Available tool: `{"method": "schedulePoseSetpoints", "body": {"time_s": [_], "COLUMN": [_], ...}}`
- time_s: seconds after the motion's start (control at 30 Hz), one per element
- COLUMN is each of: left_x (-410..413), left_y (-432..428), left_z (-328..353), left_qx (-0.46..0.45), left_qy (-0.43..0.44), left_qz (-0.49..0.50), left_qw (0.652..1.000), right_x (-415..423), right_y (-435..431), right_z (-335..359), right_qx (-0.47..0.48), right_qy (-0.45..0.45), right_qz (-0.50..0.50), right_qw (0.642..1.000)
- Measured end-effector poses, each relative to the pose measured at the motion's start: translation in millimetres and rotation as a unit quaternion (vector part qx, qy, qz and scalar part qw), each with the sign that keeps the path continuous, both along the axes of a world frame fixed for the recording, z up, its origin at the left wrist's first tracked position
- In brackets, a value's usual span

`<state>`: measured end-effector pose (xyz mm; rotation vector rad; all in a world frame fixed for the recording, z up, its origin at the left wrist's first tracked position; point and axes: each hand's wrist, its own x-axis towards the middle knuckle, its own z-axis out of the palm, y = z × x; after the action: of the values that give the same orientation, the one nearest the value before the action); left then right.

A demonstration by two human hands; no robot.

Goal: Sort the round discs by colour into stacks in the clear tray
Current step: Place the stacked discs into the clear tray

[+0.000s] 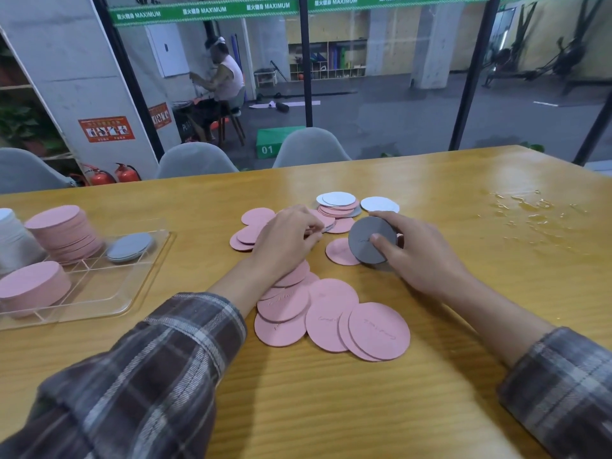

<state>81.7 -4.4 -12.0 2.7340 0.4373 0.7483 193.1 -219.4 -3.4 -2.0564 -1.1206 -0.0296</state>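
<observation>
**Grey disc up on edge, tray well off to your left**

Your right grip [417, 260] pinches a grey disc [361, 233], thumb on its face, holding it tilted above the bench [331, 409]. Your left grip [284, 241] is curled over the edge of the mixed pile [337, 212]; I cannot tell whether it has a disc pinched.

The clear tray [99, 289] sits well apart to the left, past your left arm. The grey stack [129, 247] lies inside it, just beside a tall pink stack [66, 233] that looks fanned and leaning.

- Reaching across your own left arm could snag the sleeve and drag the loose pink discs [331, 321] around.
- A careless drop onto the grey stack could nudge the leaning pink one over.
- A thumb-only pinch on a thin disc can slip.
- Keep discs away from the wet patch [530, 210] on your right.
</observation>
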Motion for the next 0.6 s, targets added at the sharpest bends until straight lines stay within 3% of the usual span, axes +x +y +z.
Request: {"method": "schedulePoseSetpoints", "body": {"time_s": [0.2,0.47,0.6], "left_x": [6.7,6.0,-2.4], "left_y": [6.7,9.3,9.3], "left_z": [5.2,5.9,7.8], "left_qx": [0.035,0.203,0.248], "left_qy": [0.005,0.02,-0.027], "left_qz": [-0.007,-0.047,-0.071], "left_qw": [0.999,0.978,0.966], "right_x": [-0.1,-1.7,-2.8], "right_y": [1.0,1.0,0.8], "right_z": [-0.1,0.7,1.8], "right_qx": [0.0,0.003,-0.001], "right_qy": [0.003,0.012,0.011], "right_qz": [0.003,0.002,0.0], "right_qw": [1.0,1.0,1.0]}}
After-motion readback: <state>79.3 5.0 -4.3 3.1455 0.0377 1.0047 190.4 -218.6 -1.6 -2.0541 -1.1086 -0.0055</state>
